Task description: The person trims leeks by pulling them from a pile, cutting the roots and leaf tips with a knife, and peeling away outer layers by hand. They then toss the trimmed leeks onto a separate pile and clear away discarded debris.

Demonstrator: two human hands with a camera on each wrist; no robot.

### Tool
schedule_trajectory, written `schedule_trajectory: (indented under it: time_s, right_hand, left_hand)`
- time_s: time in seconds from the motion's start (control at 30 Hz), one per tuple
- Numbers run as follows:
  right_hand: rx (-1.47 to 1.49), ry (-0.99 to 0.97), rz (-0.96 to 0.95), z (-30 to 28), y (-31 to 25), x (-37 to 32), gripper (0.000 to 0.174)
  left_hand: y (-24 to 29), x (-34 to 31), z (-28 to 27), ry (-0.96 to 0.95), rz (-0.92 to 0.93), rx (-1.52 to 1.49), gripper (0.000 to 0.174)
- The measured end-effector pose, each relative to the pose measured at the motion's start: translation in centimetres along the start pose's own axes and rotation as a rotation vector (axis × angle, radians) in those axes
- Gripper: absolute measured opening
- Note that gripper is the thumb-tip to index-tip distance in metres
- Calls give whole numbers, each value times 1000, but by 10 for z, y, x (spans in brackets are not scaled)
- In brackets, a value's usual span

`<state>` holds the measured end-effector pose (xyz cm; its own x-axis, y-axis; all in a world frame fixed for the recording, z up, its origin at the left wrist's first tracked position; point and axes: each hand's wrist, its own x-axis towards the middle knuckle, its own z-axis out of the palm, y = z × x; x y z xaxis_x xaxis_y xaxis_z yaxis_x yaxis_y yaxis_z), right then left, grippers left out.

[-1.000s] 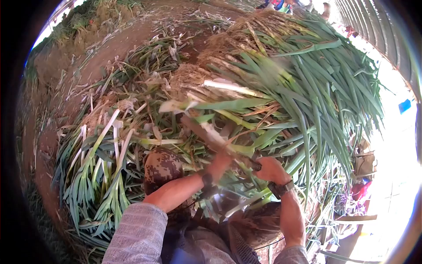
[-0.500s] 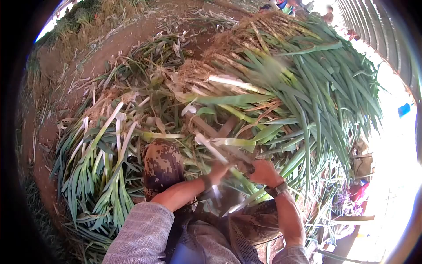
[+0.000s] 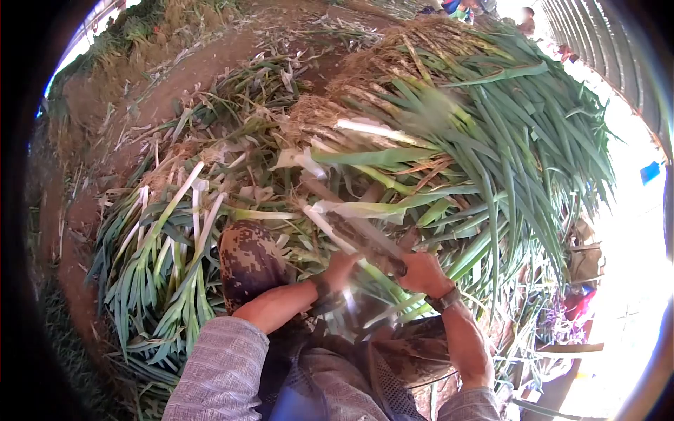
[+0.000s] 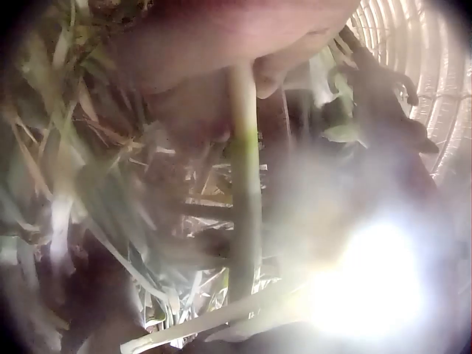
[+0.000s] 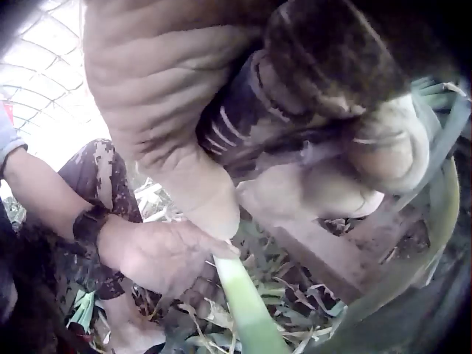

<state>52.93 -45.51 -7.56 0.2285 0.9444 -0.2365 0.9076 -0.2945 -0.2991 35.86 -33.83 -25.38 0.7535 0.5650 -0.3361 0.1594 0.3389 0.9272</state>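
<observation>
My left hand grips a large green onion by its stalk. The white end points up and left, and the green part runs down past the hand. In the right wrist view, the left thumb lies along the stalk close beside my right hand. That right hand curls round a dark, ridged tool with a small pale tip; I cannot tell what kind it is. Dark wrapping covers one of its fingers. Crossed flat boards lie just beyond both hands.
A big heap of green onions fills the right and back, roots toward the middle. White-stemmed ones lie at the left beside a camouflage-clad knee. Leaf scraps litter the soil behind. Several people are far back.
My left hand has come back slightly and left with the green onion, whose white end now shows clearly. The right hand has shifted a little left and still grips the dark tool.
</observation>
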Motion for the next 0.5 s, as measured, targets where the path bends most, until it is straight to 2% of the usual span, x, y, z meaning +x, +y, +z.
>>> schedule_trajectory:
  time_s: [0.03,0.1,0.13,0.2,0.23,0.43,0.5]
  right_hand:
    - [4,4,-1,2,0,1,32]
    - [-7,20,-18,4,-2,2,30]
    - [-7,21,-17,4,-4,4,30]
    - [-19,32,-20,5,-10,8,27]
    - [-18,36,-22,7,-12,10,27]
    - [-53,68,-79,16,-19,21,24]
    - [-4,166,-150,26,-22,21,22]
  left_hand:
    - [21,-8,-1,1,1,5,26]
    - [58,-19,-2,124,-382,-296,40]
    - [47,-15,-6,123,-381,-295,40]
    - [26,-7,-15,-29,-222,-311,39]
    - [22,-7,-15,-28,-219,-307,39]
    - [33,-12,-23,91,-257,-180,38]
    - [34,-14,-24,153,-282,-101,39]
